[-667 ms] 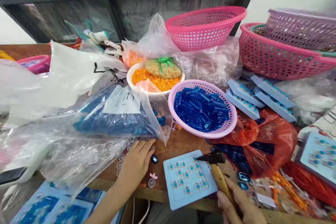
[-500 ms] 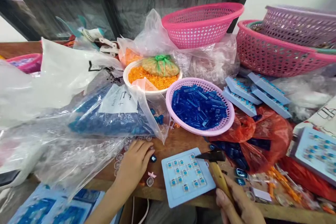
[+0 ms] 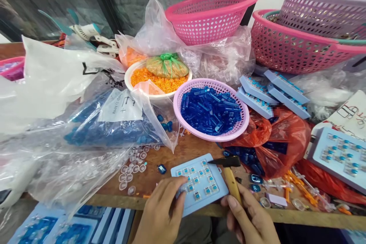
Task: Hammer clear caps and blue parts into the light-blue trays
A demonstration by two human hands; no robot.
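Observation:
My left hand (image 3: 164,206) lies over the left edge of a light blue foam plate (image 3: 188,207), fingers bent and thumb drawn in; whatever may be between the fingertips is hidden. Small clear squares with bright blue centres (image 3: 196,196) sit in the plate. My right hand (image 3: 247,215) is closed around the wooden handle of a hammer (image 3: 233,183) with a black head. The tapered tip of that head reaches over the plate's upper right corner. A dark blue gem-like piece (image 3: 161,169) rests on the bench just beyond my left hand.
Clear rings (image 3: 128,177) lie beside plastic bags (image 3: 85,160) at left. A lilac basket (image 3: 211,136) of blue pieces stands behind the plate, near a white bowl (image 3: 127,80) of orange bits. Right are a red bag (image 3: 288,133), stacked foam blocks (image 3: 256,106) and orange sticks (image 3: 305,192).
My left hand has moved right, from beside the dark blue piece onto the foam plate. A small pink piece on the bench no longer shows. My right hand keeps hold of the hammer.

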